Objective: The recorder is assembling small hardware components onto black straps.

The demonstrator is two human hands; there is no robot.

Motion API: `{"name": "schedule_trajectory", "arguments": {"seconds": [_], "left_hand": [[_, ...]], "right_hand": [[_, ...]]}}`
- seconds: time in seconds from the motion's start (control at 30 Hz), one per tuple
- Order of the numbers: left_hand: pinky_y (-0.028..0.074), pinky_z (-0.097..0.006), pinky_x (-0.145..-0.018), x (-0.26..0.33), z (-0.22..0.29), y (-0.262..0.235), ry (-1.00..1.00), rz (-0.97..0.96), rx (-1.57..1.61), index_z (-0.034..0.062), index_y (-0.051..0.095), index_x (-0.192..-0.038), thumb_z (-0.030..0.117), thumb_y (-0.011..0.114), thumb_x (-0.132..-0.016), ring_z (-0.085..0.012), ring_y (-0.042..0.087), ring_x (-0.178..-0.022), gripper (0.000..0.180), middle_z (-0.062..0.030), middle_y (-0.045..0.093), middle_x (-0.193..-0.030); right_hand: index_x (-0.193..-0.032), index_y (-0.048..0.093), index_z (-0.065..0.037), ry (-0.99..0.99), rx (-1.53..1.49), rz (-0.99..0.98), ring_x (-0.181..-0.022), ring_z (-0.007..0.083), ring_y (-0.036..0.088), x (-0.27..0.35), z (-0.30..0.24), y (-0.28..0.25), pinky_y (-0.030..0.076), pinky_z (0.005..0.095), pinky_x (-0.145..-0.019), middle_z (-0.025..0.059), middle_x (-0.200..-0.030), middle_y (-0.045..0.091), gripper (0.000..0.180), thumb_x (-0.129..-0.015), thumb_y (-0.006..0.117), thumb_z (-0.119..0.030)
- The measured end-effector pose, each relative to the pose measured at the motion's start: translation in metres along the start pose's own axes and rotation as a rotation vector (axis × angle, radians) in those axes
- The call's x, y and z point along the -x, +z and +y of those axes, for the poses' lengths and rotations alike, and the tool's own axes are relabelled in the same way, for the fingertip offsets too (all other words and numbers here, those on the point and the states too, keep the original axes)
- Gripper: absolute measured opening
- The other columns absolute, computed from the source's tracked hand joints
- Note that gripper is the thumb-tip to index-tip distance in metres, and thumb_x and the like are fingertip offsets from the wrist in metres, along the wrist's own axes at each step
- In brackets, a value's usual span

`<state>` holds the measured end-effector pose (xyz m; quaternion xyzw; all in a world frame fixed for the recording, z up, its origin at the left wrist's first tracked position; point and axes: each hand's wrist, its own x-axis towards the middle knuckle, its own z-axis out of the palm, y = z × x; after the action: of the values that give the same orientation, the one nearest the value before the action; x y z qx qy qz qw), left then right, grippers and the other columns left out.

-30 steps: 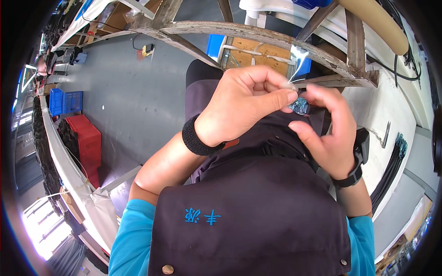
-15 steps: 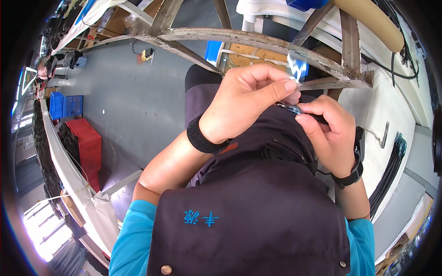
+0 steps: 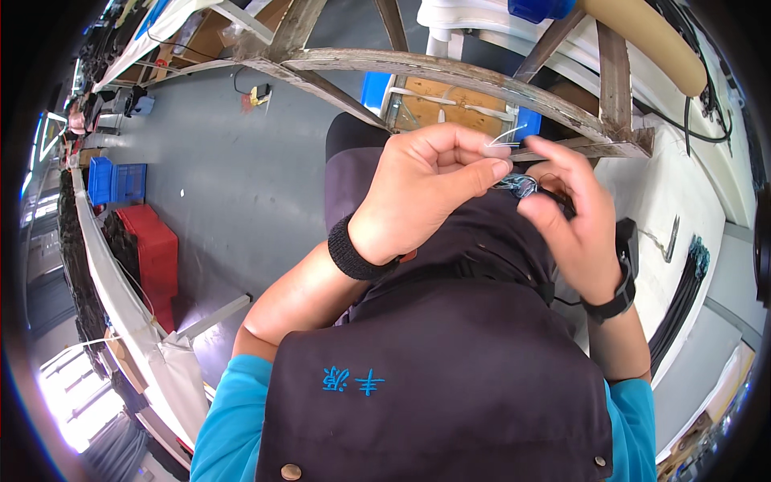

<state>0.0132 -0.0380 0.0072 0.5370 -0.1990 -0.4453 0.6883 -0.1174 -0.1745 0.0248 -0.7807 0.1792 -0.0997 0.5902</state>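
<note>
My left hand point(image 3: 438, 177) pinches thumb against fingers on thin wires point(image 3: 504, 143), whose pale and yellowish ends poke out above the fingertips. Just beside it, a tangle of blue and dark wire strands point(image 3: 518, 185) shows between the two hands, at the end of a black cable point(image 3: 557, 198). My right hand point(image 3: 580, 221) has its thumb and index finger apart. Its other fingers curl round the black cable, partly hidden in the palm. Both hands are above my lap, over a dark apron point(image 3: 442, 353).
A worn metal frame point(image 3: 450, 66) crosses just beyond my hands. On the white table point(image 3: 642, 173) at right lies a bundle of black cables point(image 3: 679, 301) with bluish ends. Red crates point(image 3: 148, 249) and a blue crate point(image 3: 116, 183) stand on the left. A beige roll point(image 3: 650, 44) juts in at upper right.
My right thumb and index finger have spread apart, the index rising. A shiny clear piece above my left fingertips no longer shows; thin wire ends and more of the blue strands now do.
</note>
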Motion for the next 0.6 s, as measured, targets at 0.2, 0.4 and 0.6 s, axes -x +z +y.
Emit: {"name": "schedule_trajectory", "arguments": {"seconds": [0.2,0.4,0.6], "left_hand": [[0.052,-0.026,-0.076,0.005,0.009,0.0,-0.109,-0.031,0.098,0.001,0.06,-0.107,-0.003,0.061,-0.084,-0.0162,0.061,-0.099,0.023,-0.0109,0.063,-0.108],[0.052,-0.031,-0.088,0.011,-0.001,-0.008,0.021,-0.176,0.196,0.0002,0.055,-0.115,-0.01,0.063,-0.079,-0.0188,0.059,-0.105,0.038,-0.012,0.06,-0.114],[0.053,-0.031,-0.086,0.016,-0.014,-0.004,0.035,-0.067,0.167,0.0003,0.058,-0.111,-0.008,0.065,-0.078,-0.0217,0.065,-0.092,0.035,-0.0117,0.065,-0.101]], "right_hand": [[-0.103,0.06,-0.003,-0.54,0.394,0.182,-0.068,0.0223,0.06,0.006,0.013,0.004,0.048,0.0268,-0.057,0.01,-0.081,0.061,0.036,-0.071,0.075,-0.007],[-0.094,0.062,-0.002,-0.505,0.403,0.095,-0.063,0.0218,0.058,-0.003,0.0,-0.006,0.046,0.0293,-0.057,0.0101,-0.075,0.061,0.023,-0.075,0.072,-0.011],[-0.074,0.058,0.002,0.004,0.128,-0.209,-0.054,0.0114,0.046,-0.017,-0.001,-0.019,0.036,0.0269,-0.05,0.0062,-0.059,0.049,0.028,-0.09,0.057,-0.022]]}}
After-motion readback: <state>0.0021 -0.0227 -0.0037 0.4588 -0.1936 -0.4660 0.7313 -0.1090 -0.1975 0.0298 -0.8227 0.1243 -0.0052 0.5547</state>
